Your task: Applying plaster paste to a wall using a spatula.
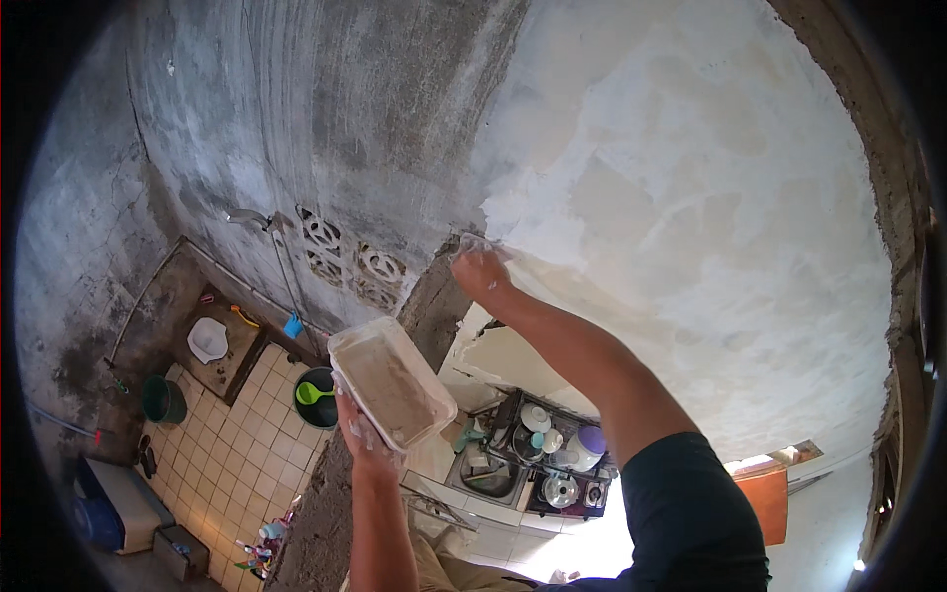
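- The pale rectangular tub (393, 383) is in the left hand (367, 434), tilted with its open top facing the wearer, probably so the whitish residue inside is easy to reach.
- The left fingers grasp its left side near the lower corner; whether the rough wall top (318, 528) also bears it, I cannot tell.
- The left forearm rises nearly upright from the lower edge, which likely suits carrying the tub near the other hand.
- The right arm reaches slantwise up and leftward, its hand (480, 270) where the bare grey wall (395, 128) meets the white-coated wall (691, 168).
- The right fingers are clenched (white-smeared, like the left hand); whether they pinch something thin, I cannot tell.
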The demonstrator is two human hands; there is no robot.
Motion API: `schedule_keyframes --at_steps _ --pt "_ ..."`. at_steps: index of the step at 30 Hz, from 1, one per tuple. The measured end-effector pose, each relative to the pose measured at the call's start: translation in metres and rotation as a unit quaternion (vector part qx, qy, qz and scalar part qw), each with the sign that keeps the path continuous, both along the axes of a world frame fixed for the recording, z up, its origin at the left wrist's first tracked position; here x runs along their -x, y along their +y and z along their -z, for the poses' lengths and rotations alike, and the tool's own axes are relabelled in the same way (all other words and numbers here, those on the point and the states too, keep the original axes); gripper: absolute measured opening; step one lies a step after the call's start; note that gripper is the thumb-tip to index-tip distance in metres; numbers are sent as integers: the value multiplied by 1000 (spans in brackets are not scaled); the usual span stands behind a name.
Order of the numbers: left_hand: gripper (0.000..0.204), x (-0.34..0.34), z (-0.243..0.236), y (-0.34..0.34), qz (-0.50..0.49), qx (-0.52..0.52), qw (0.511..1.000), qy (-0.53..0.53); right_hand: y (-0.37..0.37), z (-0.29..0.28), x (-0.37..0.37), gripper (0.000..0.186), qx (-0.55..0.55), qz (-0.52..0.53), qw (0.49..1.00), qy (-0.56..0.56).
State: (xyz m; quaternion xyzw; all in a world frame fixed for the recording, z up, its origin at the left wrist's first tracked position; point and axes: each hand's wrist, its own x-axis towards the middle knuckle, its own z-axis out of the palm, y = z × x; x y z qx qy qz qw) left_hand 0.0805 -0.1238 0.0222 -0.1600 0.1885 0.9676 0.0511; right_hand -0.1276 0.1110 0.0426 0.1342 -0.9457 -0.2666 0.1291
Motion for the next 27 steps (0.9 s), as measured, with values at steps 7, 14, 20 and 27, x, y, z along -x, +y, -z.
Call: schedule_keyframes --at_steps 7,14,20,27 --pt "53 -1 -23 6 -9 12 999 30 -38 -154 -27 21 215 -22 974 61" --pt "59 -20 -69 13 19 54 996 71 -39 -208 -203 18 816 64 555 -145" --pt "62 -44 -80 21 99 50 990 86 -30 -160 -285 13 819 34 563 -103" --pt "64 -66 -90 44 197 62 974 95 -20 -183 -329 12 817 60 558 -133"
